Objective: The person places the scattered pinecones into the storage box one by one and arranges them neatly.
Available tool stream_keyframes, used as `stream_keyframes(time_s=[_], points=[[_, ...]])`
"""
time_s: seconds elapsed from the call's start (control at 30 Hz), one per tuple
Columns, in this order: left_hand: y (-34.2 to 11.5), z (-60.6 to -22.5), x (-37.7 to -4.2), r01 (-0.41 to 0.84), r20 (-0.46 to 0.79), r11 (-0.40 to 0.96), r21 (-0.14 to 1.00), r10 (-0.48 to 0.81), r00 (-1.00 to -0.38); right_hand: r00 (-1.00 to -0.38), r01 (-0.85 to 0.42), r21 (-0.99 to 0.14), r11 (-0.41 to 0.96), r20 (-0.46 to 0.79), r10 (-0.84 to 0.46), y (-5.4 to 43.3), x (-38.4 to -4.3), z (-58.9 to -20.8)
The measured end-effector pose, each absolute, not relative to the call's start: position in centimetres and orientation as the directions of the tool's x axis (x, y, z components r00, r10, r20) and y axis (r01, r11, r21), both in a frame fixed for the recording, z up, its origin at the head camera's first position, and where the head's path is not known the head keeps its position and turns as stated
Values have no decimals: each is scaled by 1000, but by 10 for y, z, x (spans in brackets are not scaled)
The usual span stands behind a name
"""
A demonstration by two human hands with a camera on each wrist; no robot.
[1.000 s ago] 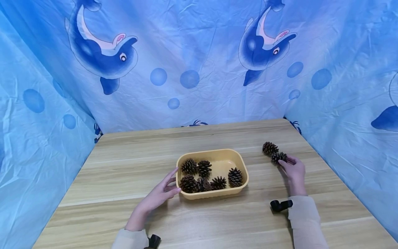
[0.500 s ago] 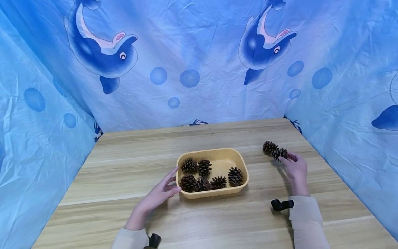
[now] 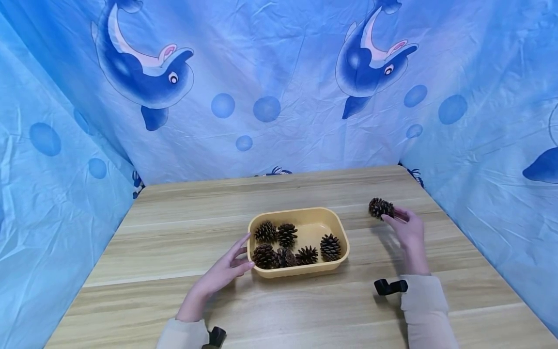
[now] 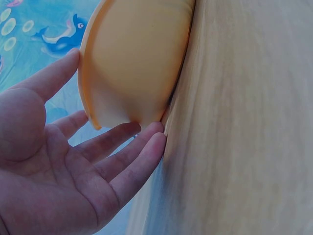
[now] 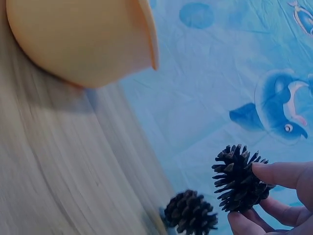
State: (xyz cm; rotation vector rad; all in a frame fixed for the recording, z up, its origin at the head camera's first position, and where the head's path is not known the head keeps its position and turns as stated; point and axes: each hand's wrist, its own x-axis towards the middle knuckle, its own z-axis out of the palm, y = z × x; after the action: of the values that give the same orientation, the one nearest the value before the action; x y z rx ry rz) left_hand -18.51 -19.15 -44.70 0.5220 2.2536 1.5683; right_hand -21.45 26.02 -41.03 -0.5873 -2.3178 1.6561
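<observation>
My right hand [image 3: 411, 235] pinches a brown pine cone [image 5: 237, 178] between thumb and fingers, raised over the table's right side. A second pine cone [image 5: 190, 213] rests on the tabletop, and the held one overlaps it in the head view. At the middle of the table stands a yellow rectangular tub [image 3: 311, 272] with several pine cones inside, most along its left and near sides. My left hand [image 3: 220, 276] is spread against the tub's left end, thumb at the rim and fingers extended along the wall, as the left wrist view shows.
The wood-grain tabletop [image 3: 174, 232] runs under everything. Blue cloth with dolphins [image 3: 218, 58] hangs at the back and both sides. Inside the tub, bare floor [image 3: 309, 235] shows toward the back right. Black wrist mounts [image 3: 390, 287] sit at both cuffs.
My right hand has lifted the pine cone off the table and shifted slightly left with it, so it now overlaps the other cone. The left hand and the tub stay put.
</observation>
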Motion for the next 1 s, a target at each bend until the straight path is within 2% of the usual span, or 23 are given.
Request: stream_keyframes(time_s=[1.0], points=[[-191, -448, -185, 111, -61, 321, 941, 483, -873, -982, 89, -946, 313, -30, 189, 188, -216, -406]])
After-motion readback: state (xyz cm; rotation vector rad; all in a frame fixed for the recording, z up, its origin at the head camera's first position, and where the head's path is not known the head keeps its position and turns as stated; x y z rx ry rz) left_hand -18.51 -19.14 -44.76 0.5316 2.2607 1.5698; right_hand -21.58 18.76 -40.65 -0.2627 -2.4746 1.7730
